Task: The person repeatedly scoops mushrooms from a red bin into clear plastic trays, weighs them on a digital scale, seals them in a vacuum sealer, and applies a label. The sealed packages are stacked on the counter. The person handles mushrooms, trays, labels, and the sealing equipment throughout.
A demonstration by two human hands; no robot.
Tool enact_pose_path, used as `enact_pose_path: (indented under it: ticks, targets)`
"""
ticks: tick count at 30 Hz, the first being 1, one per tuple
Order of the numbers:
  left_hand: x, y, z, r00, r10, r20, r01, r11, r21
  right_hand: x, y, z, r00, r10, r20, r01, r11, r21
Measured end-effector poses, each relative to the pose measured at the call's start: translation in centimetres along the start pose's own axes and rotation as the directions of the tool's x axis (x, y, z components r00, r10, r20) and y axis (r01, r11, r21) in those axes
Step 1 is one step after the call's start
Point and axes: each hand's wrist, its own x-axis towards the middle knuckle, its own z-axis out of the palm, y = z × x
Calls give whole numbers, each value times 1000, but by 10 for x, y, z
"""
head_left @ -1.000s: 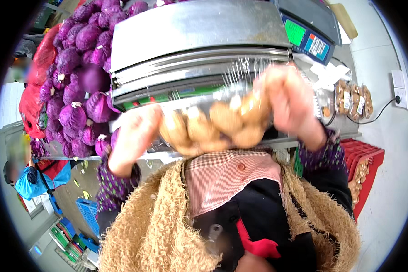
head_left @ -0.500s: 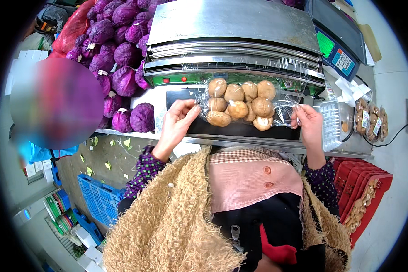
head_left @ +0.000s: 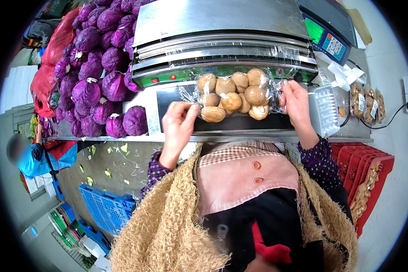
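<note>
Both grips lower now, mushrooms (head_left: 233,95) down.

The batch of mushrooms (head_left: 233,96) sat mid-plate on the black hot plate (head_left: 172,97), and bare plate lay open to its left. The left hand (head_left: 179,124) blocked the near-left approach; the right hand (head_left: 297,102) closed off the right. Behind the mushrooms, the wrapping machine's film roll (head_left: 222,52) walled things in. Far left, red cabbages (head_left: 99,77) crowded the counter; right, an empty clear tray (head_left: 324,111) stood close by.
</note>
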Motion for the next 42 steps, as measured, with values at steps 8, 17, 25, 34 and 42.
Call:
enact_pose_path:
  ticks: [8, 17, 25, 34, 42]
  targets:
    - [12, -5, -13, 950, -210, -231, 31, 800, -599, -1, 3, -7, 999, -16, -40, 17, 999, 37]
    - [-1, -6, -1, 938, -334, -91, 233, 804, -547, 0, 4, -8, 998, -9, -64, 12, 999, 52]
    - [11, 13, -10, 952, -265, -151, 22, 553, -833, -1, -4, 3, 1000, 4, -28, -5, 1000, -19]
    - [-105, -22, -59, 692, -706, 152, 536, 361, -764, -97, 53, -99, 933, 343, 106, -325, 933, -156]
    - [-57, 16, 67, 641, -192, 743, 530, 811, -248, -95, 241, 20, 931, 282, 233, -4, 645, -764]
